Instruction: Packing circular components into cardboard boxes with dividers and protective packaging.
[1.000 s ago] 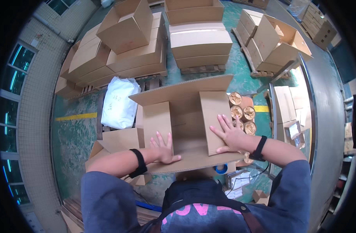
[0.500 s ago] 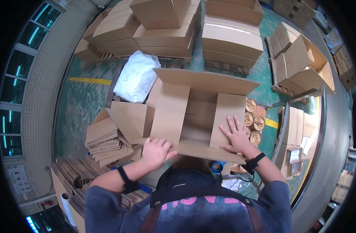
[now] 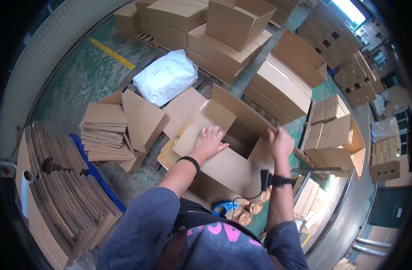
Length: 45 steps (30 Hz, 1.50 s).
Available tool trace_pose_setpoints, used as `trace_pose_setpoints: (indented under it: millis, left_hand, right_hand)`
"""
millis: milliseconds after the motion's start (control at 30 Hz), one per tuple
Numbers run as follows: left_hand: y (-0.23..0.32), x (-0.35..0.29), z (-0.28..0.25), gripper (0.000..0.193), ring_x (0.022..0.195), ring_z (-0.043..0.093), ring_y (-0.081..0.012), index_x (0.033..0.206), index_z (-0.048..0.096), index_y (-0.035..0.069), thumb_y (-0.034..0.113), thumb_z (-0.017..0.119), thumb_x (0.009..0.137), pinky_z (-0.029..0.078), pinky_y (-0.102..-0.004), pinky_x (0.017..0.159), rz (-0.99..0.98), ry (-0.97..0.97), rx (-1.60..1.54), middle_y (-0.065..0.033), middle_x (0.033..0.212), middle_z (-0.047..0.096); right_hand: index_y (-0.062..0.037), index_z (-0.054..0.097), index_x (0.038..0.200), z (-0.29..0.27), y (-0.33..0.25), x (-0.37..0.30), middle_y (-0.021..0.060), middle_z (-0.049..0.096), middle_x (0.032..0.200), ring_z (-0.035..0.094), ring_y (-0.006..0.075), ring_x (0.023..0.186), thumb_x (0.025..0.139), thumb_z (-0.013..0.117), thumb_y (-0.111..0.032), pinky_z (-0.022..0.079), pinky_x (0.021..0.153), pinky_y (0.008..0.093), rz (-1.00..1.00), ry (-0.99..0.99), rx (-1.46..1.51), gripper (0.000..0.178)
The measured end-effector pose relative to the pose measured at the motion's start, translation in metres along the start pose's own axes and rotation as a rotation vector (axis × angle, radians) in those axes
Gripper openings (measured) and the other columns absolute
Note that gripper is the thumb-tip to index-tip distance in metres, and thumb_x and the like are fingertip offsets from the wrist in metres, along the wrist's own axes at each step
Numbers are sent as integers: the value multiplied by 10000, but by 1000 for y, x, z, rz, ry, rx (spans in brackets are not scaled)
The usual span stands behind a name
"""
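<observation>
I see a big, open brown cardboard box [image 3: 233, 171] right in front of the person. The bare left hand [image 3: 209, 141] lies flat on its brown left flap [image 3: 212, 116], fingers a little apart, maybe to keep it down. The bare right hand [image 3: 281, 143] is curled by the right end of the brown far flap [image 3: 244, 109], perhaps to steady it; I can't tell if it grips. A plump white plastic bag [image 3: 166, 77] sits far left.

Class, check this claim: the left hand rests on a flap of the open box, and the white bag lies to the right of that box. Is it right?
Not quite: the head view shows the white bag to the left of the open box. The left hand does rest on a flap.
</observation>
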<state>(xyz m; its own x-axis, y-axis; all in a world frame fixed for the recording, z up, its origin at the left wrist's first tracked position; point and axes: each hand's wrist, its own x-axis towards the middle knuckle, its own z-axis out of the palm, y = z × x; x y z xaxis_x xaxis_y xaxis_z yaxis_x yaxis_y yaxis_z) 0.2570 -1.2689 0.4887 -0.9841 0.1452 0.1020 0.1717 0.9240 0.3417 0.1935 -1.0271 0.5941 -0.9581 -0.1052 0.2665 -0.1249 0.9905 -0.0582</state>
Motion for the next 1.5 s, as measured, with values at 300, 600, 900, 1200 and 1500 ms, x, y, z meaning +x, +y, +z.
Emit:
trace_pose_setpoints:
  millis: [300, 600, 900, 1200, 1500]
  left_hand:
    - [-20, -42, -13, 290, 949, 501, -261, 887, 523, 127, 307, 699, 744, 388, -399, 762, 449, 213, -328, -97, 1012, 504]
    - [-94, 12, -39, 710, 1097, 558, -273, 1348, 390, 11, 492, 572, 859, 418, -360, 950, -480, -363, -999, -209, 1135, 590]
    - [-80, 12, -2, 762, 1171, 499, -272, 1366, 333, -37, 447, 610, 847, 377, -331, 986, -583, -183, -1013, -209, 1236, 533]
    - [-131, 37, 24, 900, 1221, 458, -323, 1325, 355, -107, 606, 560, 815, 389, -364, 982, -513, -245, -657, -272, 1308, 459]
    - [-97, 32, 1, 651, 1051, 548, -209, 1312, 400, 9, 489, 542, 896, 447, -334, 899, -480, -380, -883, -130, 1207, 540]
  right_hand:
    - [53, 193, 1417, 80, -10, -136, 249, 153, 1490, 146, 384, 1384, 896, 458, -463, 151, 1095, 529, 35, -240, -23, 779]
    - [-8, 296, 1408, 61, 67, -112, 246, 353, 1412, 325, 351, 1330, 923, 440, -481, 227, 1066, 493, 349, -198, 291, 693]
    - [53, 102, 1434, 89, 87, -161, 270, 209, 1470, 209, 362, 1377, 831, 490, -644, 203, 1102, 357, 797, -335, 412, 1000]
    - [-14, 544, 839, 104, 48, -334, 79, 592, 684, 548, 129, 529, 940, 460, -182, 432, 465, 226, 1320, 151, 984, 214]
    - [49, 612, 909, 242, -70, -419, 268, 631, 884, 608, 412, 882, 804, 655, -294, 469, 779, 421, 1368, -175, 386, 361]
